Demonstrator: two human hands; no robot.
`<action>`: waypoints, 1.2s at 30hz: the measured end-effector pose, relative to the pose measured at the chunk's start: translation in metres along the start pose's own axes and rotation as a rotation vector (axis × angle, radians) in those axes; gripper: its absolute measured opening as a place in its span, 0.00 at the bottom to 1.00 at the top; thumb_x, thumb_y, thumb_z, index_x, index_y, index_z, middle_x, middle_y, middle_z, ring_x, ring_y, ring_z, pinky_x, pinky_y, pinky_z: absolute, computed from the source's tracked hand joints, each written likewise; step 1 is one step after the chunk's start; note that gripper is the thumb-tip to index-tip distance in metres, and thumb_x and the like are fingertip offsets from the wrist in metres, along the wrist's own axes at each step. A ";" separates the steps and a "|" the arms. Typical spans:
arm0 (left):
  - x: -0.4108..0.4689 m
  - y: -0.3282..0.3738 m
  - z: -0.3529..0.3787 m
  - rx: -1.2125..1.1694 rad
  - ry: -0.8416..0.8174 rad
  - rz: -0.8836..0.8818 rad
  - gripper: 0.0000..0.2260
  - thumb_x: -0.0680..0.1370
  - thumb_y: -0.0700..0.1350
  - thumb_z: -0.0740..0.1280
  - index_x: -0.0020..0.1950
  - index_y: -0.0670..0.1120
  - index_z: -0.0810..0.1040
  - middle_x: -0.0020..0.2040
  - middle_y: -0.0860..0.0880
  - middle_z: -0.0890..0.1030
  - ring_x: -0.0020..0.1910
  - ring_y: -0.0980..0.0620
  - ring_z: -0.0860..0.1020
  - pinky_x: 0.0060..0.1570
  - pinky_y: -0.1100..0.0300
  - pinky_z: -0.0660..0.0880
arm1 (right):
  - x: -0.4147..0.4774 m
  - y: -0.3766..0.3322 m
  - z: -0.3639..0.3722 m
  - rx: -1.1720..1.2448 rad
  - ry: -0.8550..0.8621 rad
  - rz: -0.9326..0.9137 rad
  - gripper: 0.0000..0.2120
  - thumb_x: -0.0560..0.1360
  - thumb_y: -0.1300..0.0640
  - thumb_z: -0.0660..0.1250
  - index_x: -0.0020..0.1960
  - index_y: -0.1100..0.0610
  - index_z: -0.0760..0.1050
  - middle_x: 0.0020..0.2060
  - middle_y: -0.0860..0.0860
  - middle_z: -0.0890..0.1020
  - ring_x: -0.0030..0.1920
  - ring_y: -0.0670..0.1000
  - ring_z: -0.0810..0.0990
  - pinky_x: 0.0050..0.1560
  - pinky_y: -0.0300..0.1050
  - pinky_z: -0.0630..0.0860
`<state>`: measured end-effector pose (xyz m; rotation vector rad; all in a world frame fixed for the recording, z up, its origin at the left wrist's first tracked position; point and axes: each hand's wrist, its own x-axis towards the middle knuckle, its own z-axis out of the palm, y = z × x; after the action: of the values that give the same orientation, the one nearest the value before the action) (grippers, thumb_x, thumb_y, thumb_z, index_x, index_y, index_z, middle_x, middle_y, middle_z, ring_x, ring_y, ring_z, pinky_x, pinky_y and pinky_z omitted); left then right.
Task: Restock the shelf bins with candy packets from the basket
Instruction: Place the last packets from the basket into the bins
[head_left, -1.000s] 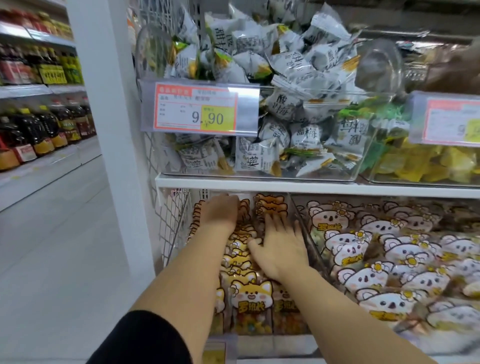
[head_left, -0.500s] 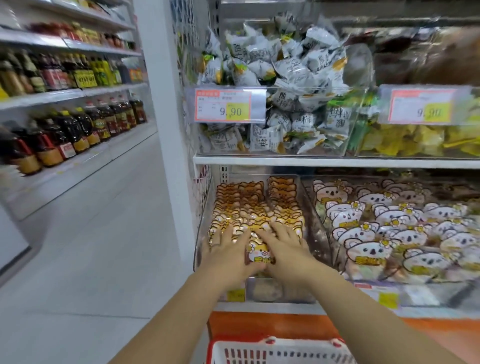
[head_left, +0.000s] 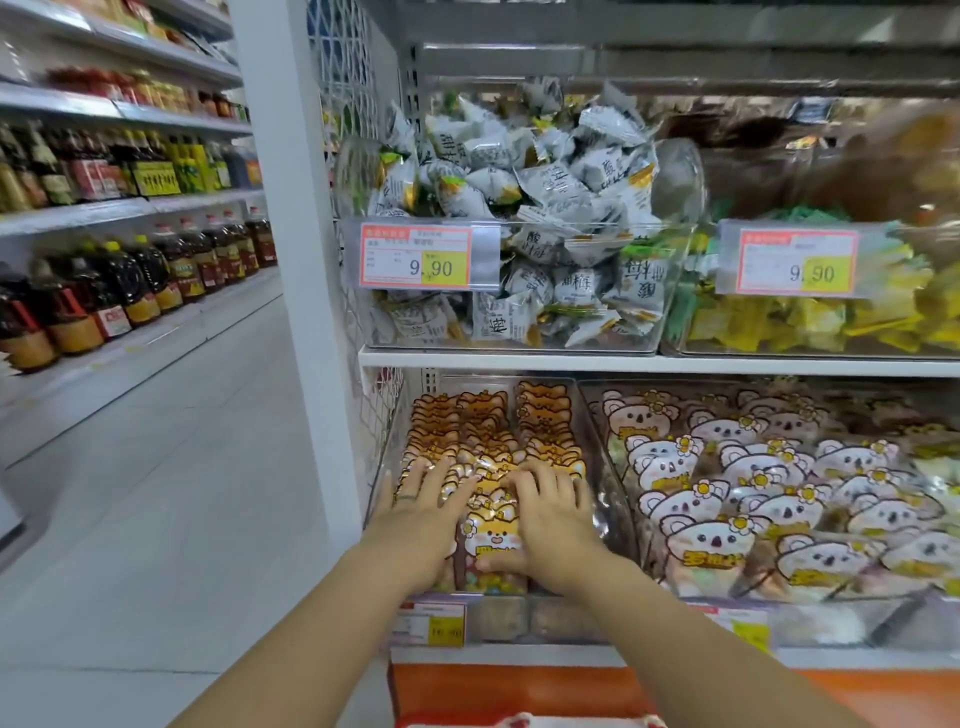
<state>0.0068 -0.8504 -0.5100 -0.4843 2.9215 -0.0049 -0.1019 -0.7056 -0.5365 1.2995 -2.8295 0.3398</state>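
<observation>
Left hand (head_left: 421, 514) and right hand (head_left: 550, 519) lie flat, gripping nothing, on the candy packets (head_left: 491, 540) under them. They look light, crinkly and slippery, so I'd pinch 1 by its top.

Both arms extended; left hand (head_left: 422, 512) and right hand (head_left: 549, 519) flat, palms down, fingers spread

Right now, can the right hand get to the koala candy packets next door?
Probably yes. The right hand lies flat on the orange packets, and the koala packets sit in the open-topped bin just beside it; only a clear wall stands between.
</observation>
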 end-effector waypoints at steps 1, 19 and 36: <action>-0.007 0.002 -0.003 -0.021 0.030 0.004 0.43 0.80 0.50 0.66 0.81 0.56 0.35 0.81 0.47 0.34 0.80 0.42 0.35 0.77 0.38 0.36 | -0.011 0.000 -0.004 0.068 0.067 -0.026 0.45 0.67 0.27 0.67 0.75 0.48 0.59 0.74 0.49 0.57 0.76 0.53 0.53 0.77 0.60 0.49; -0.075 0.127 -0.001 -0.096 0.493 0.107 0.34 0.79 0.52 0.57 0.82 0.54 0.45 0.83 0.46 0.46 0.81 0.41 0.49 0.76 0.34 0.51 | -0.157 0.038 -0.060 0.231 0.546 -0.118 0.16 0.74 0.48 0.65 0.61 0.49 0.79 0.60 0.45 0.80 0.61 0.50 0.77 0.63 0.53 0.73; 0.014 0.203 0.011 -0.010 0.490 0.165 0.33 0.76 0.66 0.53 0.80 0.57 0.55 0.82 0.41 0.54 0.78 0.30 0.53 0.61 0.33 0.75 | -0.134 0.179 -0.056 -0.122 0.334 0.279 0.33 0.79 0.29 0.42 0.80 0.41 0.54 0.81 0.55 0.53 0.79 0.66 0.50 0.67 0.79 0.57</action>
<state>-0.0689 -0.6621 -0.5293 -0.2689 3.4341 -0.1011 -0.1531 -0.4807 -0.5295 0.7443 -2.6891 0.3438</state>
